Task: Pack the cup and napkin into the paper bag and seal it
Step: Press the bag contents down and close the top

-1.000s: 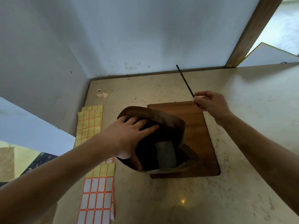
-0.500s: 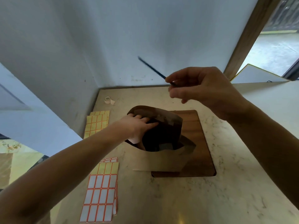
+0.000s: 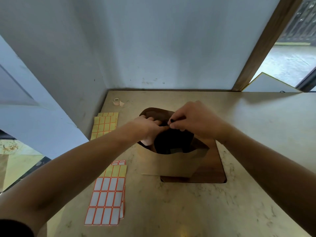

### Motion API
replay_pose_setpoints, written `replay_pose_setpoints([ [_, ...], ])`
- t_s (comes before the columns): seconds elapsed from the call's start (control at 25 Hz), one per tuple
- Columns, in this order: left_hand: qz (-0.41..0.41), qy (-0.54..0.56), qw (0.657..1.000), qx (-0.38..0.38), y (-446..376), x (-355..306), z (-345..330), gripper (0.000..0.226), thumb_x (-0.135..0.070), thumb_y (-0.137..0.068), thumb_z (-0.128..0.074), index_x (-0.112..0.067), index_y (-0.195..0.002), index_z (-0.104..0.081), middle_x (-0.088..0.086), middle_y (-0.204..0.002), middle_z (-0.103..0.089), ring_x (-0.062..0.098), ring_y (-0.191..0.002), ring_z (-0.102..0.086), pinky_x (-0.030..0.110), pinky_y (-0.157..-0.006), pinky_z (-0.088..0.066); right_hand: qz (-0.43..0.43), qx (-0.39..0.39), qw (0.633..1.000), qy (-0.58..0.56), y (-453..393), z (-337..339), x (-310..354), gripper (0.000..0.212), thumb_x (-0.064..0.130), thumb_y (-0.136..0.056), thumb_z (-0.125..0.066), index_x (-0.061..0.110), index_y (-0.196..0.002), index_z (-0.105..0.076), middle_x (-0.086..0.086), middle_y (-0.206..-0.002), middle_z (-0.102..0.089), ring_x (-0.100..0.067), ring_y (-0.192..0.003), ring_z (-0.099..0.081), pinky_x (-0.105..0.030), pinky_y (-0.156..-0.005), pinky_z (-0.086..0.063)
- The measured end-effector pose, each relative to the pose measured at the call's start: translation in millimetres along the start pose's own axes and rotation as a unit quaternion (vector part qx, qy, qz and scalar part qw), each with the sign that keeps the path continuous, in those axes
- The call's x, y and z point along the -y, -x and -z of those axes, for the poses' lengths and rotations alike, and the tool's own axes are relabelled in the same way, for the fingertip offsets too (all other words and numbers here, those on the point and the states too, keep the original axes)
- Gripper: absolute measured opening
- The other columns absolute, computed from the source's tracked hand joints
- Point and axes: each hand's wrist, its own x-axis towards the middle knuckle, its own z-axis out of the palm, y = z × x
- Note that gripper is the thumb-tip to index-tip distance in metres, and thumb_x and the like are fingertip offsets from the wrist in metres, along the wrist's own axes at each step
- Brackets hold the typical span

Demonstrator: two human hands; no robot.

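**Both hands at the open mouth of the paper bag**

Far left on the counter [image 3: 256,117]: yellow label sheet [image 3: 104,124] near the wall, white-and-orange label sheet [image 3: 106,200] nearer the camera, partly overlapping another yellow sheet [image 3: 118,171]. Small tape roll [image 3: 116,101] at the back left corner.

Left hand [image 3: 147,127] grips the left rim of the paper bag [image 3: 168,164], fingers curled over the edge, thumb down the side. Bag stands upright, mouth open, its right part on the dark wooden board [image 3: 216,161], its left part over the counter. Inside is dark; a pale grey patch low down, cannot tell if it is the cup or the napkin.

Right hand [image 3: 195,121] is over the bag mouth, touching the left hand's fingertips, and pinches a thin black stick [image 3: 172,120] between thumb and forefinger; only its dark tip shows.

Right of the board: bare counter, wooden door frame [image 3: 261,43] behind.
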Motion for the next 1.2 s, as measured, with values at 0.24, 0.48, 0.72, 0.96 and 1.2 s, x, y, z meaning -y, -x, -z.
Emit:
replay_pose_setpoints([
  [0.24,-0.004,-0.003,1.0,-0.005,3.1,3.1,-1.6,0.091,-0.026,-0.085,-0.069,-0.035,-0.153,-0.01,0.001,-0.159,-0.027,0.03,-0.145,-0.023,0.051,-0.118,-0.02,-0.082,0.109,0.979,0.148,-47.4,-62.3,-22.5,0.017,0.014,-0.091,-0.054,0.013,-0.095,-0.07,0.0,-0.075,-0.063,-0.017,-0.071,-0.062,-0.032,-0.076,-0.055],
  [0.48,-0.003,-0.013,1.0,-0.027,3.8,-0.5,-3.1,0.081,-0.021,-0.084,-0.069,-0.025,-0.151,-0.025,0.003,-0.154,-0.036,0.029,-0.141,-0.031,0.047,-0.117,-0.025,-0.115,0.159,0.958,0.209,-66.7,-86.0,-29.3,0.017,0.013,-0.093,-0.049,0.014,-0.103,-0.063,-0.005,-0.091,-0.062,-0.023,-0.079,-0.058,-0.035,-0.071,-0.05],
  [0.72,-0.006,-0.023,0.999,-0.036,4.0,3.7,-4.9,0.085,-0.021,-0.084,-0.07,-0.023,-0.153,-0.021,0.003,-0.152,-0.039,0.027,-0.139,-0.035,0.045,-0.114,-0.031,-0.122,0.144,0.957,0.218,-69.8,-105.6,-44.5,0.027,0.014,-0.098,-0.038,0.013,-0.111,-0.061,-0.01,-0.115,-0.064,-0.028,-0.106,-0.059,-0.038,-0.091,-0.046],
  [0.96,-0.011,-0.014,0.998,-0.063,0.5,4.7,-10.6,0.09,-0.029,-0.084,-0.071,-0.026,-0.154,-0.015,0.003,-0.153,-0.038,0.027,-0.138,-0.036,0.045,-0.114,-0.032,-0.11,0.135,0.961,0.213,-63.2,-109.5,-55.9,0.024,0.011,-0.096,-0.041,0.013,-0.104,-0.064,-0.01,-0.104,-0.066,-0.027,-0.095,-0.062,-0.034,-0.079,-0.05],
  [1.2,-0.018,-0.007,0.996,-0.084,-2.4,9.8,-16.2,0.092,-0.035,-0.083,-0.072,-0.029,-0.154,-0.013,0.002,-0.154,-0.037,0.027,-0.139,-0.035,0.043,-0.113,-0.031,-0.082,0.149,0.96,0.224,-61.7,-108.1,-57.7,0.023,0.012,-0.096,-0.044,0.011,-0.107,-0.063,-0.01,-0.105,-0.065,-0.027,-0.094,-0.061,-0.032,-0.074,-0.048],
])
